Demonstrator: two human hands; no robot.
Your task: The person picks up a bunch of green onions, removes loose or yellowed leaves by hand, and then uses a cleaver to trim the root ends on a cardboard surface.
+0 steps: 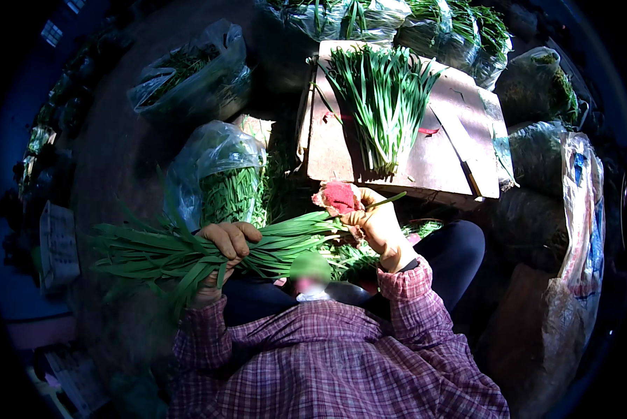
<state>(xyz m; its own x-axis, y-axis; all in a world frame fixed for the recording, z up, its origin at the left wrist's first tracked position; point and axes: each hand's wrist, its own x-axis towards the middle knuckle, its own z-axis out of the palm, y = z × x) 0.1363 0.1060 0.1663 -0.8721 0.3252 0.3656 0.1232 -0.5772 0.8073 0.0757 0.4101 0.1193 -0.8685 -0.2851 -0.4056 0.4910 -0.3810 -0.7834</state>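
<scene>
Crosswise, green bunch (282,244), spanning both hands (224,244) (379,225)

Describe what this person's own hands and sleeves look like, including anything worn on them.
The sleeves are long, in purplish-pink plaid with pale lines. The left hand is ungloved. A dark band shows between the right hand and its sleeve. Red cloth covers part of that hand; worn or held, I can't tell.
</scene>
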